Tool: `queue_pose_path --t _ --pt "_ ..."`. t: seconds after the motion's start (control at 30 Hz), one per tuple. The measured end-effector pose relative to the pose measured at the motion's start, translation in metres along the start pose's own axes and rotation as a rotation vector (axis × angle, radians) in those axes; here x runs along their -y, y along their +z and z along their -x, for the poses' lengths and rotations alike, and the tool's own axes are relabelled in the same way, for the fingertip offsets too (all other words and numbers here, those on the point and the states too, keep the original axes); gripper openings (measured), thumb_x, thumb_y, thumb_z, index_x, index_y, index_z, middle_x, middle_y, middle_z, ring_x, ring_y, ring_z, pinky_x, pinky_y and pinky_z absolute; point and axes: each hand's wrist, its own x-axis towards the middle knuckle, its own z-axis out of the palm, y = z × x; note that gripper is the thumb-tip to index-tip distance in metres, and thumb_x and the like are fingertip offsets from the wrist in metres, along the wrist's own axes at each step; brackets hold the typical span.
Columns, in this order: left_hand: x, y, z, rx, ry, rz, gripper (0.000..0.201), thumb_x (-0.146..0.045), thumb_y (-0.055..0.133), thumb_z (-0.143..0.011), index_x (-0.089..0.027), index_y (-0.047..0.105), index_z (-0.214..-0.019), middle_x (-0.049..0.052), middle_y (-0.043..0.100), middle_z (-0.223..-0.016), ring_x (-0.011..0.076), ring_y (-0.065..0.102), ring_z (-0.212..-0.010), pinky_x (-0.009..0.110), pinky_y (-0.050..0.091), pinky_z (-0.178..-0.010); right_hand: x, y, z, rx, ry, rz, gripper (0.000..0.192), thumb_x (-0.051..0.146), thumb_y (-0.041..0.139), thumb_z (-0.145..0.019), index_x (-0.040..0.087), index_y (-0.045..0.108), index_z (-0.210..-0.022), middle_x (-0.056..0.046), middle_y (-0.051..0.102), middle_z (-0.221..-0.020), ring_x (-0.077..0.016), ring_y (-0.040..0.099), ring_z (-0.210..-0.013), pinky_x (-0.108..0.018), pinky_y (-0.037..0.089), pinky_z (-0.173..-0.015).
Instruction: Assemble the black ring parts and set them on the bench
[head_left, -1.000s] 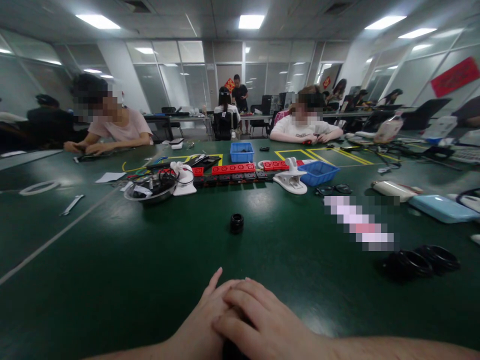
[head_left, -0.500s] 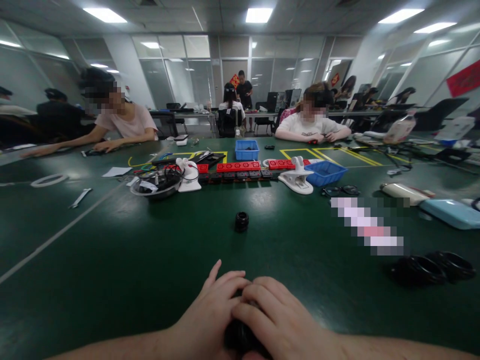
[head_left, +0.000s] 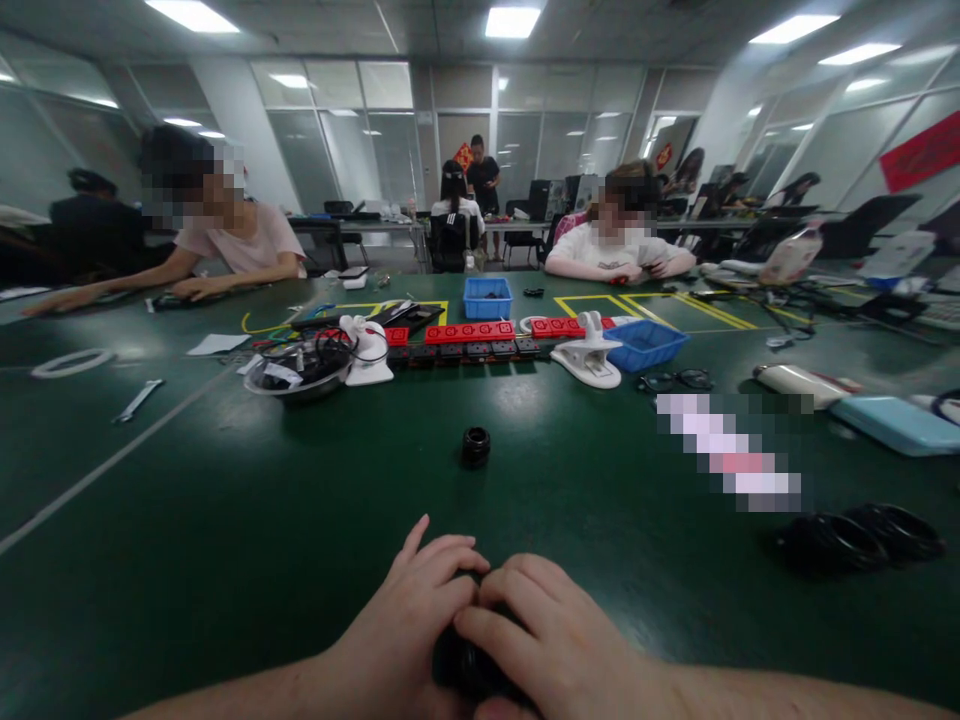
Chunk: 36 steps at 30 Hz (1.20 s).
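My left hand (head_left: 420,605) and my right hand (head_left: 559,625) meet low in the middle of the view, over the near part of the table. Between them they grip a dark, rounded black part (head_left: 466,662), mostly covered by my fingers, so its full shape cannot be made out. The right fingers curl over its top, while the left hand wraps its other side with one finger sticking up. Beyond my hands a small ribbed black ring-shaped piece (head_left: 475,448) stands on the green table (head_left: 300,520).
Two larger black rings (head_left: 832,543) lie at the right. Farther back are a metal bowl of cables (head_left: 300,385), red power strips (head_left: 469,333), a white clamp base (head_left: 589,365), blue bins (head_left: 646,347) and glasses (head_left: 675,381). A wrench (head_left: 139,401) lies left. Co-workers sit across the table.
The view has turned slightly, so the table's contents sit a little farther left. Both hands keep their grip on the black part, with almost no change in pose.
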Motion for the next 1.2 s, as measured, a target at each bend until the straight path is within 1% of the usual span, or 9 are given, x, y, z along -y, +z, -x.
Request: queue_pose_path --t 0.07,0.2,0.43,0.53,0.7,0.83,1.0,1.1,1.2 --pt "0.004 0.0 0.0 0.029 0.043 0.019 0.057 -0.034 0.072 -0.058 -0.022 0.053 -0.111 0.007 0.053 -0.117 0.0333 0.042 -0.117 0.062 0.007 -0.103 -0.002 0.002 0.0 -0.026 -0.004 0.002 0.061 0.053 0.009 -0.092 0.016 0.055 -0.104 -0.007 0.058 -0.092 -0.0181 0.048 -0.083 -0.031 0.041 -0.074" --pt "0.011 0.001 0.001 0.06 0.088 0.051 0.063 -0.032 0.073 -0.061 -0.026 0.048 -0.119 0.006 0.049 -0.123 0.0324 0.038 -0.121 0.059 0.011 -0.104 -0.003 0.003 0.001 0.012 -0.012 -0.003 0.062 0.055 0.008 -0.091 0.016 0.054 -0.106 -0.007 0.057 -0.094 -0.018 0.047 -0.085 -0.031 0.04 -0.077" --pt "0.007 -0.001 0.001 0.048 0.076 0.065 0.059 -0.034 0.071 -0.064 -0.029 0.049 -0.118 0.005 0.048 -0.126 0.0315 0.038 -0.121 0.058 0.011 -0.104 0.001 -0.007 0.001 0.095 0.004 0.014 0.037 0.043 0.046 -0.086 0.015 0.054 -0.109 -0.008 0.055 -0.101 -0.0196 0.047 -0.091 -0.032 0.041 -0.08" --pt "0.005 -0.001 0.002 0.044 0.057 0.06 0.062 -0.034 0.072 -0.063 -0.029 0.048 -0.12 0.005 0.049 -0.125 0.0308 0.039 -0.121 0.058 0.012 -0.104 0.002 -0.007 0.001 0.095 0.014 0.006 0.037 0.041 0.05 -0.084 0.015 0.054 -0.109 -0.008 0.055 -0.102 -0.0198 0.046 -0.093 -0.032 0.04 -0.082" --pt "0.007 0.003 0.001 0.022 0.044 0.037 0.071 -0.029 0.074 -0.058 -0.031 0.046 -0.123 0.004 0.05 -0.125 0.0315 0.039 -0.121 0.059 0.011 -0.104 -0.001 -0.008 -0.001 0.09 -0.027 -0.001 0.047 0.049 0.052 -0.081 0.014 0.052 -0.113 -0.007 0.056 -0.104 -0.0192 0.046 -0.094 -0.032 0.039 -0.085" --pt "0.007 0.003 0.0 0.04 0.048 0.032 0.07 -0.027 0.072 -0.059 -0.032 0.045 -0.124 0.003 0.049 -0.127 0.0313 0.039 -0.121 0.058 0.012 -0.104 0.002 -0.014 -0.002 0.138 -0.015 0.049 0.046 0.044 0.059 -0.078 0.016 0.053 -0.113 -0.007 0.054 -0.105 -0.0202 0.045 -0.096 -0.033 0.039 -0.086" --pt "0.003 -0.001 -0.001 0.049 0.034 0.029 0.064 -0.028 0.073 -0.058 -0.03 0.051 -0.118 0.003 0.051 -0.125 0.0315 0.04 -0.12 0.058 0.013 -0.104 0.003 -0.014 -0.002 0.153 -0.024 0.062 0.044 0.042 0.06 -0.077 0.016 0.054 -0.112 -0.007 0.055 -0.101 -0.0199 0.045 -0.092 -0.032 0.04 -0.083" --pt "0.001 -0.002 -0.001 0.039 0.044 0.025 0.064 -0.03 0.072 -0.06 -0.031 0.049 -0.12 0.003 0.051 -0.125 0.0309 0.041 -0.119 0.057 0.014 -0.104 0.002 -0.009 -0.003 0.1 -0.084 0.062 0.037 0.037 0.056 -0.08 0.015 0.055 -0.11 -0.006 0.056 -0.102 -0.0189 0.045 -0.093 -0.031 0.039 -0.084" --pt "0.001 -0.003 -0.001 0.04 0.054 0.029 0.064 -0.039 0.074 -0.062 -0.033 0.048 -0.121 0.002 0.053 -0.123 0.0305 0.041 -0.119 0.058 0.014 -0.104 0.0 -0.005 -0.003 0.043 -0.167 0.078 0.027 0.033 0.046 -0.088 0.017 0.056 -0.107 -0.004 0.058 -0.104 -0.0172 0.044 -0.096 -0.03 0.038 -0.087"
